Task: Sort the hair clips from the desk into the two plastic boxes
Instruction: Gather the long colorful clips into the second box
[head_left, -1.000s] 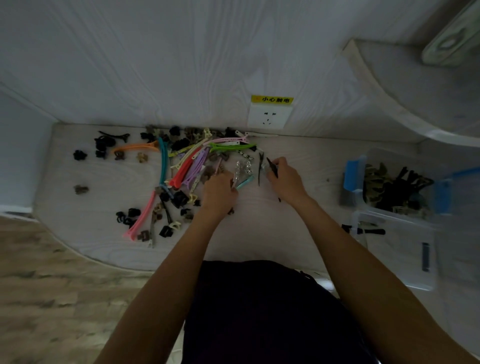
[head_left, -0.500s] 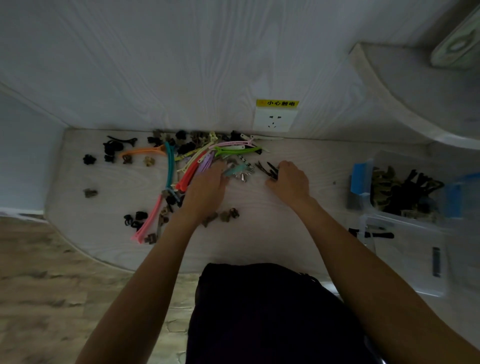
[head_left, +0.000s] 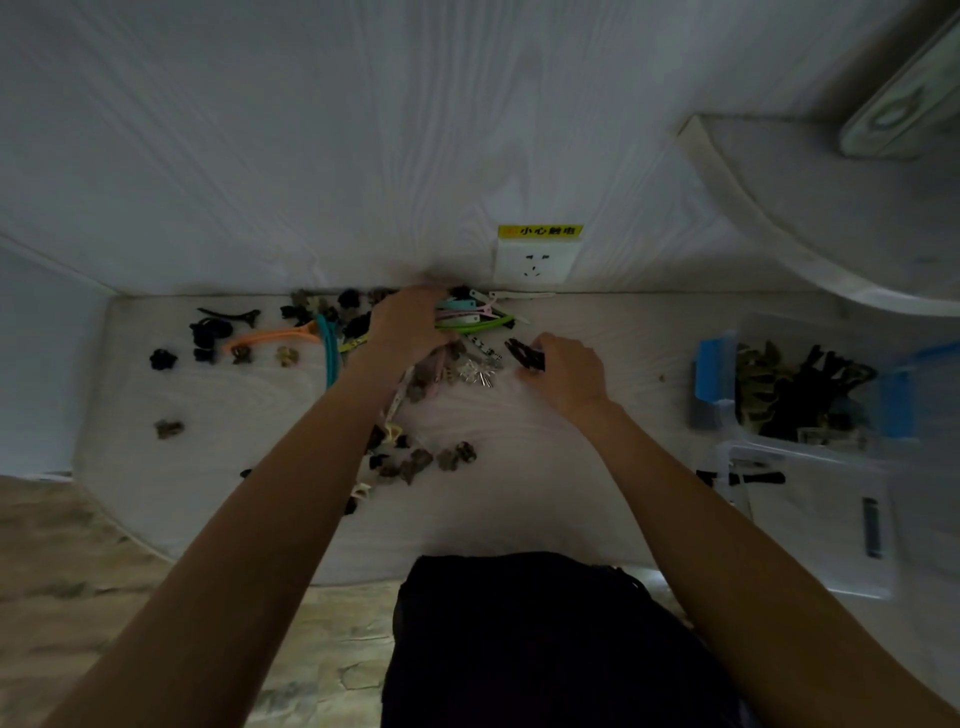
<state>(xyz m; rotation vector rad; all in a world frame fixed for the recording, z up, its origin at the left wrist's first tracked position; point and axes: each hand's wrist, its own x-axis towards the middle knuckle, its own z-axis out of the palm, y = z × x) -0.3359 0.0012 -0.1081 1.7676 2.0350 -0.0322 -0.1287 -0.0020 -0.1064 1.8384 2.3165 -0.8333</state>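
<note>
Your right hand (head_left: 569, 371) is pinching black clips (head_left: 525, 356); blue-handled box (head_left: 712, 382) is lying well right of that grip, nearer this hand. Left hand (head_left: 408, 325) is curling over long coloured clips (head_left: 470, 317), grip unclear.

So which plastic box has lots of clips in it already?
The far clear plastic box with blue latches, heaped with dark clips. The nearer clear plastic box holds hardly any.

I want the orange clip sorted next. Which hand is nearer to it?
Left. The left hand lies on the clip pile just right of the orange clip; the right hand is farther right, beyond the pile.
</note>
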